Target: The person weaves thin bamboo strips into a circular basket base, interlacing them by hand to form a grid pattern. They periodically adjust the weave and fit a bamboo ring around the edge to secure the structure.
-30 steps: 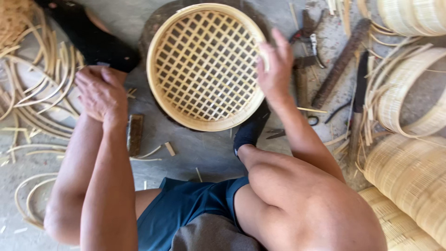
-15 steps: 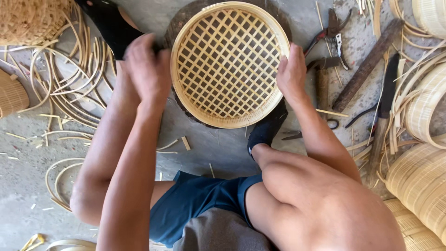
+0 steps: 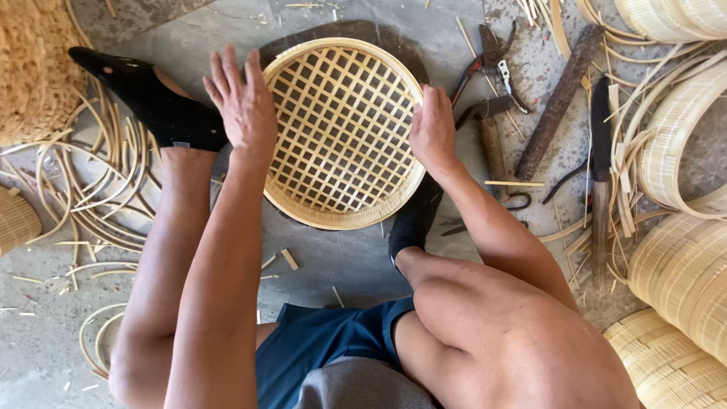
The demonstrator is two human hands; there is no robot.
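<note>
A round bamboo tray (image 3: 342, 133) with a woven lattice bottom lies flat on a dark round base (image 3: 356, 34) on the concrete floor. My left hand (image 3: 241, 98) rests against its left rim with the fingers spread and pointing away. The right rim is gripped by my right hand (image 3: 432, 129). My legs are folded either side, with black-socked feet (image 3: 144, 95) at the left and below the tray (image 3: 413, 220).
Pruning shears (image 3: 491, 54), a hammer-like tool (image 3: 492, 140), a rusty bar (image 3: 559, 102) and a knife (image 3: 600, 167) lie to the right. Bamboo hoops and finished steamer rings (image 3: 681, 273) crowd the right edge. Loose bamboo strips (image 3: 98, 197) and a woven basket (image 3: 34, 68) fill the left.
My left hand came in from the far left to the tray's left rim. The view shifted so the tray sits more central; my right hand stays on the right rim.
</note>
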